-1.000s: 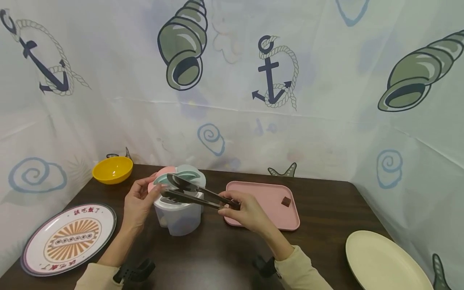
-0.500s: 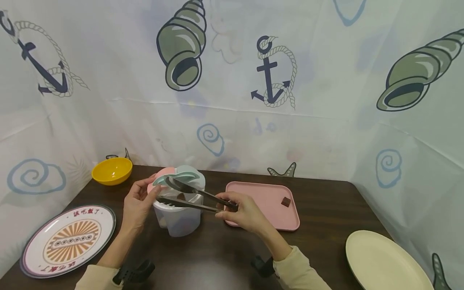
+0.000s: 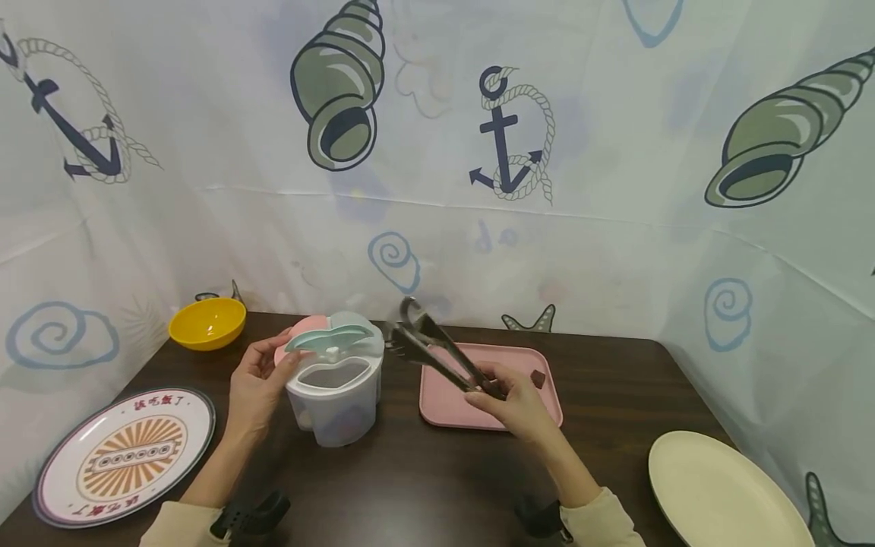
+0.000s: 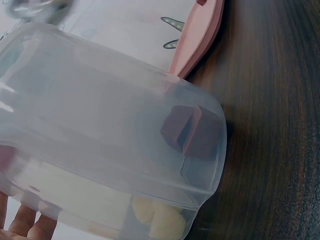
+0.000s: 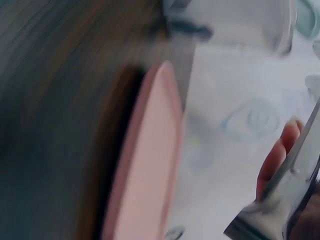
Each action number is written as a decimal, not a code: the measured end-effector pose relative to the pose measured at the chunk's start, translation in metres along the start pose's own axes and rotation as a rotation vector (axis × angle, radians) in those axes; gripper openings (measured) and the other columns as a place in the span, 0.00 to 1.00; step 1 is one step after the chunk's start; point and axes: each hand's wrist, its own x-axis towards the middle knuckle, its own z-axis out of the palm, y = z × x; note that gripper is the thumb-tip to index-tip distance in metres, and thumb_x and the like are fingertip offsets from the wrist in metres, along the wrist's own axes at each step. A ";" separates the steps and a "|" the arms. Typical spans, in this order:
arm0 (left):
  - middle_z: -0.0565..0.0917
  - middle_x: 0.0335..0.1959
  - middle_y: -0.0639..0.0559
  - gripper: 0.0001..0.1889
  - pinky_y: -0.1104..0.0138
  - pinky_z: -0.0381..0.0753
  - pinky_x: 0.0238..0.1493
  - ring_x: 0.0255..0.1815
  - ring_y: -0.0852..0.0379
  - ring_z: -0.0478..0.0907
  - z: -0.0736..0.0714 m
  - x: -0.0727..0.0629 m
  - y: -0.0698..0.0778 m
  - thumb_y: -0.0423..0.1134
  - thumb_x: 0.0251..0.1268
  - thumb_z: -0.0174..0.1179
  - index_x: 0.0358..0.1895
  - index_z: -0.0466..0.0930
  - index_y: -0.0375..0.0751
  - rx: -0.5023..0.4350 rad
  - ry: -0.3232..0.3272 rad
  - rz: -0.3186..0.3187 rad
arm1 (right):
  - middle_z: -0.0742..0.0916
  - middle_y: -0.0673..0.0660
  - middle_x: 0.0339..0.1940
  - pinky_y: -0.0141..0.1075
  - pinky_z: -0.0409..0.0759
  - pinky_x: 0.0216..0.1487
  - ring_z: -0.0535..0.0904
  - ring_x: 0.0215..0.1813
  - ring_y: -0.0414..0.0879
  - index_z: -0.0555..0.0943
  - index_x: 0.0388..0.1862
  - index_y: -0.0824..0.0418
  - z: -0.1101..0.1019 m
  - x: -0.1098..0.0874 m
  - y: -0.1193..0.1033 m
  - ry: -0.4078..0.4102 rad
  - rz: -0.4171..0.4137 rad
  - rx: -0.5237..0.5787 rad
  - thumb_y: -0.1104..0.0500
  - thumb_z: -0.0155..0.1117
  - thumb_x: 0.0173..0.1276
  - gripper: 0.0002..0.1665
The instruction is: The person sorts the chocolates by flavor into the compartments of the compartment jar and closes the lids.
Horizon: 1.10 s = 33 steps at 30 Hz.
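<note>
My left hand (image 3: 256, 384) grips the top side of a translucent divided food container (image 3: 335, 418), thumb by its raised mint flap lid (image 3: 331, 336). The compartment under that flap lies uncovered. In the left wrist view dark brown cubes (image 4: 202, 132) rest at the container's bottom, and pale pieces (image 4: 160, 217) fill part of a neighbouring compartment. My right hand (image 3: 516, 403) holds metal tongs (image 3: 444, 353), their arms spread and tips blurred, nothing visible between them. They are right of the container, over the pink tray (image 3: 440, 410), where a brown cube (image 3: 538, 378) lies.
A yellow bowl (image 3: 207, 324) stands at the back left. A patterned white plate (image 3: 58, 486) is at the left and a cream oval plate (image 3: 724, 486) at the right. A printed curtain (image 3: 437, 152) encloses the table (image 3: 410, 501).
My right hand has moved the tongs up and right, away from the container to over the tray. The brown piece seen at the opening between the tongs has left them. My left hand stays put.
</note>
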 end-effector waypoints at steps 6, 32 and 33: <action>0.76 0.55 0.63 0.20 0.80 0.68 0.59 0.56 0.68 0.70 0.001 0.000 0.002 0.39 0.62 0.62 0.56 0.72 0.41 -0.008 0.013 -0.022 | 0.83 0.60 0.38 0.28 0.77 0.34 0.77 0.35 0.41 0.78 0.51 0.66 -0.038 -0.019 0.030 0.272 0.199 -0.150 0.62 0.70 0.57 0.23; 0.77 0.56 0.62 0.18 0.84 0.69 0.54 0.55 0.67 0.70 0.001 -0.001 0.003 0.41 0.62 0.62 0.54 0.74 0.47 -0.001 0.006 -0.031 | 0.84 0.68 0.41 0.52 0.75 0.39 0.79 0.37 0.56 0.78 0.49 0.70 -0.086 -0.059 0.077 0.407 0.451 -0.600 0.55 0.70 0.56 0.25; 0.77 0.56 0.62 0.18 0.83 0.69 0.54 0.56 0.67 0.70 0.001 -0.001 0.003 0.41 0.62 0.62 0.54 0.74 0.47 -0.005 0.005 -0.032 | 0.84 0.68 0.41 0.52 0.75 0.39 0.79 0.37 0.56 0.78 0.48 0.70 -0.086 -0.059 0.078 0.404 0.453 -0.601 0.56 0.69 0.56 0.25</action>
